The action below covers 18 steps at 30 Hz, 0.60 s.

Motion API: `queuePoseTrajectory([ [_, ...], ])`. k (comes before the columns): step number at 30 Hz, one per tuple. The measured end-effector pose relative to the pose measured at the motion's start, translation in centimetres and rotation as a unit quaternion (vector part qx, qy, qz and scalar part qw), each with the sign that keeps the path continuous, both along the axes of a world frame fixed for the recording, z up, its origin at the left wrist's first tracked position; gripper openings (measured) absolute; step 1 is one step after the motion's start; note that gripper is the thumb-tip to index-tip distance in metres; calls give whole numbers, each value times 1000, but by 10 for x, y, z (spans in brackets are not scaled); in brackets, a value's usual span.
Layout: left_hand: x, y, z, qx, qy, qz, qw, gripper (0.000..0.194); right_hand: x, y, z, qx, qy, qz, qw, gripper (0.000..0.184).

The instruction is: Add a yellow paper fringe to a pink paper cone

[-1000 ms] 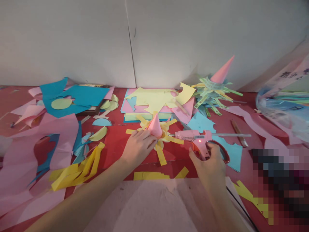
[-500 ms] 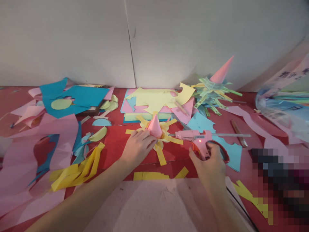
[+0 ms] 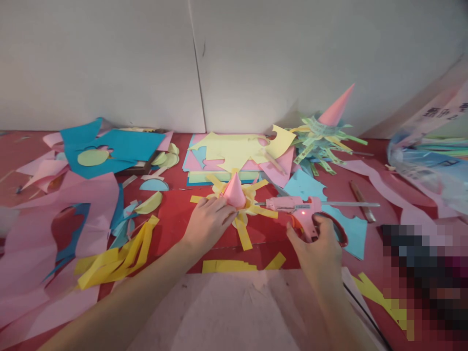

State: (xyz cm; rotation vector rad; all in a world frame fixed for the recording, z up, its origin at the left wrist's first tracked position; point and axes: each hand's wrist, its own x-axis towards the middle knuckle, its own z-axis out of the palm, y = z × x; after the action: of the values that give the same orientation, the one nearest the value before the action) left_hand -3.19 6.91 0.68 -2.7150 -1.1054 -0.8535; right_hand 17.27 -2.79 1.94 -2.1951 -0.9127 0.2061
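My left hand (image 3: 211, 222) has its fingers closed at the near left side of a small pink paper cone (image 3: 235, 191). The cone stands upright on a pale yellow paper flower (image 3: 250, 201), from which several yellow paper strips (image 3: 244, 234) stick outward. In my right hand (image 3: 317, 248) is a pink hot glue gun (image 3: 310, 209), its grip between thumb and fingers and a small light glowing on its side. Its nozzle points left, close to the flower's right edge; whether it touches is too small to tell. A clear glue stick (image 3: 353, 204) sticks out of its back.
Orange-handled scissors (image 3: 340, 231) lie partly behind the glue gun. A green fringed paper piece with a pink cone (image 3: 334, 109) stands at back right. Yellow strips (image 3: 120, 261), pink scraps (image 3: 29, 273) and blue paper (image 3: 137, 144) lie left. A black cord (image 3: 361, 309) runs beside my right forearm.
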Motion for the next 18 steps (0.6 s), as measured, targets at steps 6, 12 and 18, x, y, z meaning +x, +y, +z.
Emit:
queuePoseTrajectory([
  [6, 1, 0, -1, 6, -2, 0, 1000, 19, -1, 1, 2, -14, -1, -5, 1000, 47],
  [12, -5, -2, 7, 76, -24, 8, 997, 16, 1, 0, -1, 10, 8, -8, 1000, 53],
  [18, 1, 1, 40, 45, -179, 71, 980, 11, 2, 0, -1, 28, 52, -24, 998, 57],
])
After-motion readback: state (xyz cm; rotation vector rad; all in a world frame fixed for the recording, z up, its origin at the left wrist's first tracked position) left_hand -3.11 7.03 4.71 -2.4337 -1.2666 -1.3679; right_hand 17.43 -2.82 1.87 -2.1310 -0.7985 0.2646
